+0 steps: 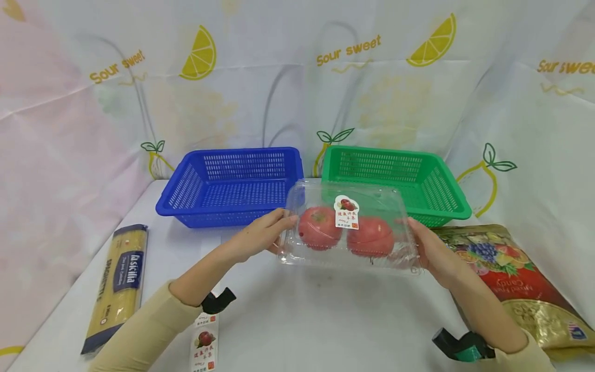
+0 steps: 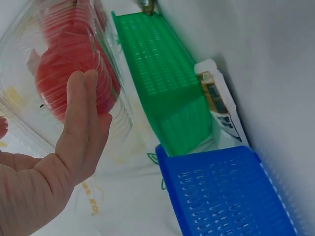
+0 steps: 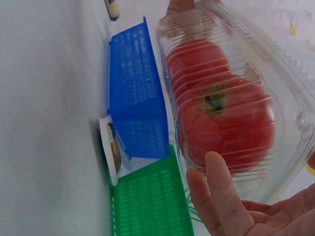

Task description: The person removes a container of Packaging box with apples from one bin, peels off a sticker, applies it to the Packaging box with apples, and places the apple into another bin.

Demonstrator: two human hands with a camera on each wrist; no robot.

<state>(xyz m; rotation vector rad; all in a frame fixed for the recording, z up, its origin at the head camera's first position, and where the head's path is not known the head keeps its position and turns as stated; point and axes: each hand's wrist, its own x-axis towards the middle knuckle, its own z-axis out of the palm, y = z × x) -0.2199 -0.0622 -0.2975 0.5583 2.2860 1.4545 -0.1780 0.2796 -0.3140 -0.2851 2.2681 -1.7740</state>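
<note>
A clear plastic clamshell box (image 1: 316,194) holding two red apples (image 1: 370,236) is held up over the table, tilted, with a white apple sticker (image 1: 346,212) on its lid. My left hand (image 1: 265,232) grips the box's left end, thumb on the near side. In the left wrist view, that hand's fingers (image 2: 76,105) lie along the underside. The opposite end is gripped by my right hand (image 1: 432,253). From the right wrist view, its fingers (image 3: 224,189) reach under the ribbed plastic beneath an apple (image 3: 226,130).
Behind the box stand a blue basket (image 1: 232,217) and a green basket (image 1: 446,206). A spaghetti pack (image 1: 118,279) lies at left, beside a strip of apple stickers (image 1: 203,346). On the right is a mixed fruit candy bag (image 1: 520,279). A white package (image 2: 221,103) shows near the baskets.
</note>
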